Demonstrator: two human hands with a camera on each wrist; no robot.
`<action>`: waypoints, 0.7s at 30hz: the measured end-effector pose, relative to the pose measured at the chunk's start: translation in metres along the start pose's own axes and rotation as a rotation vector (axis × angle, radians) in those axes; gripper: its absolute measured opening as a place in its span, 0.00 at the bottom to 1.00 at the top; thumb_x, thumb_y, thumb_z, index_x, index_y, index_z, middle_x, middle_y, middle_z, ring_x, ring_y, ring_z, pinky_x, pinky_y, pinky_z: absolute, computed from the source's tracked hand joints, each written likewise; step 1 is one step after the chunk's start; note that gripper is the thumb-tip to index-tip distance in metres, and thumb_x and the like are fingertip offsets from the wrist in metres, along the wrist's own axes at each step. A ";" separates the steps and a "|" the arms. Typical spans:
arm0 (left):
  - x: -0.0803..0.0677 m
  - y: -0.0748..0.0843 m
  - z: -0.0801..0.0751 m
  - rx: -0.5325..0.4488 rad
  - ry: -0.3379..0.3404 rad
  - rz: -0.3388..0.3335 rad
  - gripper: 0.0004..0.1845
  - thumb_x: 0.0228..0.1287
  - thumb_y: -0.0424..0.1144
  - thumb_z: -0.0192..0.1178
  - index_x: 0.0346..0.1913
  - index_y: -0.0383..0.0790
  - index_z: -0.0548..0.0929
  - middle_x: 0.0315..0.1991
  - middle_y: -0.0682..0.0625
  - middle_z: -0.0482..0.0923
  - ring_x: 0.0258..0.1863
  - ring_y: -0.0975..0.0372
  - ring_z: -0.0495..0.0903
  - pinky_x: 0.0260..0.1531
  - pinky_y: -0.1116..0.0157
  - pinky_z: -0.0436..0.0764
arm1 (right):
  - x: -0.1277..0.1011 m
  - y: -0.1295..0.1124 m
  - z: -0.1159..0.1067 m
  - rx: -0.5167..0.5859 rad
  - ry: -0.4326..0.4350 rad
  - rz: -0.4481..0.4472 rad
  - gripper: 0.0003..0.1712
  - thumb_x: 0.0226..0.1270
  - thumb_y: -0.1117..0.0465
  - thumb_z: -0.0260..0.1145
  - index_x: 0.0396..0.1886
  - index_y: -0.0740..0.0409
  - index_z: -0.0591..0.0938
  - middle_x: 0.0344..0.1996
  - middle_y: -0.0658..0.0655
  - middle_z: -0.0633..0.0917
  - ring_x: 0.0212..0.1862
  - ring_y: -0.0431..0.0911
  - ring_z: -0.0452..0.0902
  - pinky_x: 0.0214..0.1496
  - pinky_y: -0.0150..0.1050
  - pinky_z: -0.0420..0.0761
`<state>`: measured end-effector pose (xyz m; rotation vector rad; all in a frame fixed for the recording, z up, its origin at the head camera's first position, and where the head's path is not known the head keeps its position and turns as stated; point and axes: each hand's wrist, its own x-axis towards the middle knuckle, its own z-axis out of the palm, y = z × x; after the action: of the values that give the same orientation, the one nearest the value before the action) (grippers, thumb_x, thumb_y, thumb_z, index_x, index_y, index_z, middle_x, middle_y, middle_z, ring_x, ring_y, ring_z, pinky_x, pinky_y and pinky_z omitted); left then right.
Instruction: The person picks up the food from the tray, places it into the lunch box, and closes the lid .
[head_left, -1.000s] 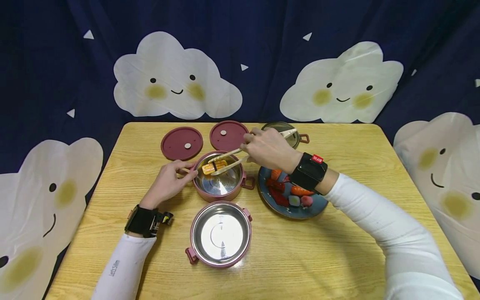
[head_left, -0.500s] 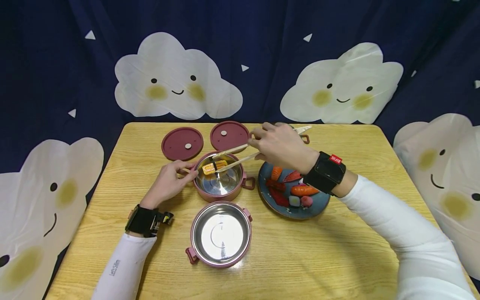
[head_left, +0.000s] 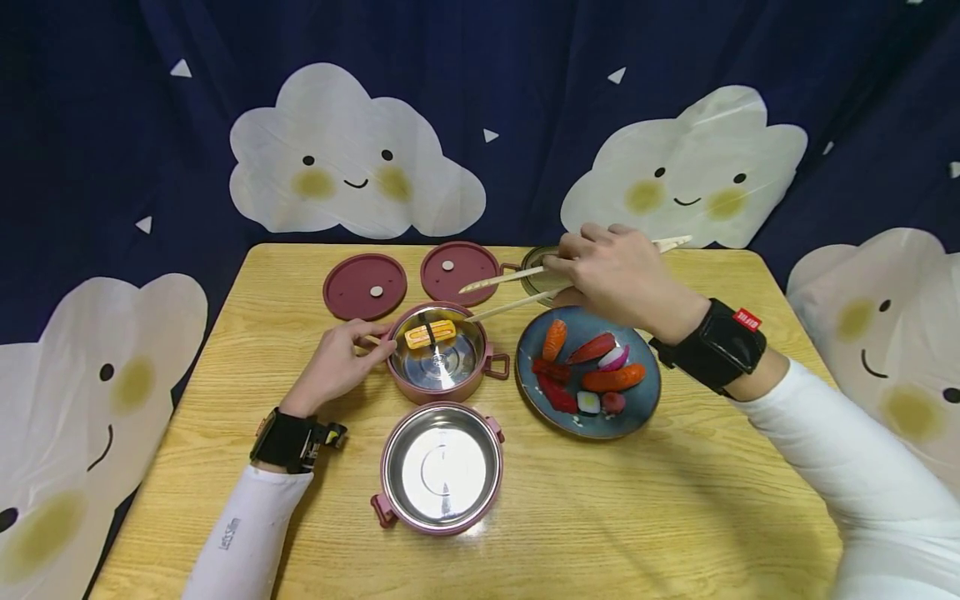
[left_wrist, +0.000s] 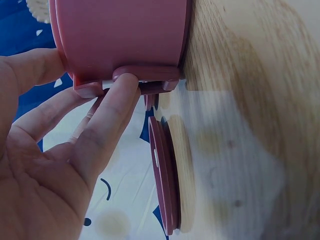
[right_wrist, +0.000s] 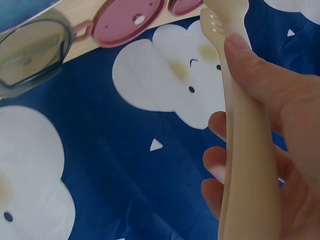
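Note:
My left hand (head_left: 341,362) holds the side handle of the pink pot (left_wrist: 120,35), fingers at the handle and thumb against the wall. Inside this steel-lined pot lies an orange-yellow sushi piece (head_left: 431,334) with a black band. In my right hand (head_left: 611,275) are beige tongs (head_left: 501,283), gripped between thumb and fingers. Their arms stand apart with nothing between them, up and right of the pot; one tip shows fork-like slots (right_wrist: 215,25). Below the right hand, a blue plate (head_left: 636,407) bears several sushi and seafood pieces (head_left: 613,378).
A second pink pot (head_left: 442,467), its steel inside bare, stands directly in front of the first. Two dark red lids (head_left: 363,287) lie behind the pots. A see-through lid or dish (head_left: 534,265) with a brown handle sits at the back, partly behind my right hand.
My right hand has drawn the tongs up and right, out of the pot. They have spread away from the sushi piece, which stays inside. My left hand has not moved.

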<state>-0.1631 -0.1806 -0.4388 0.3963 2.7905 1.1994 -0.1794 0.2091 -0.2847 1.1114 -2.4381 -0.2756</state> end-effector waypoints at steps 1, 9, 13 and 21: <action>0.000 0.000 0.000 -0.001 0.000 0.001 0.20 0.75 0.44 0.66 0.62 0.37 0.86 0.51 0.40 0.87 0.52 0.45 0.87 0.44 0.60 0.81 | -0.003 0.002 -0.001 -0.002 0.003 0.002 0.29 0.49 0.43 0.86 0.49 0.50 0.91 0.34 0.56 0.87 0.36 0.53 0.83 0.32 0.46 0.82; 0.000 0.000 0.001 0.002 -0.001 0.003 0.20 0.75 0.45 0.66 0.63 0.38 0.86 0.50 0.41 0.87 0.52 0.45 0.87 0.44 0.60 0.81 | -0.025 0.020 -0.007 -0.035 -0.012 0.009 0.28 0.45 0.45 0.87 0.46 0.50 0.91 0.29 0.56 0.82 0.32 0.53 0.81 0.28 0.45 0.79; 0.000 0.000 0.001 0.000 -0.003 0.001 0.20 0.75 0.45 0.66 0.63 0.38 0.86 0.51 0.41 0.87 0.52 0.45 0.87 0.45 0.60 0.81 | -0.038 0.027 -0.007 -0.047 -0.057 0.033 0.26 0.46 0.47 0.88 0.44 0.51 0.92 0.30 0.56 0.83 0.32 0.52 0.81 0.28 0.44 0.79; 0.000 -0.001 0.001 -0.005 -0.003 0.002 0.21 0.75 0.46 0.65 0.63 0.38 0.86 0.51 0.40 0.87 0.52 0.45 0.87 0.44 0.61 0.81 | -0.061 0.038 -0.003 -0.042 -0.109 0.055 0.25 0.47 0.50 0.88 0.45 0.52 0.91 0.32 0.56 0.85 0.33 0.51 0.81 0.29 0.45 0.81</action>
<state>-0.1631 -0.1808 -0.4403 0.4009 2.7845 1.2053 -0.1676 0.2802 -0.2878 1.0352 -2.5420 -0.3771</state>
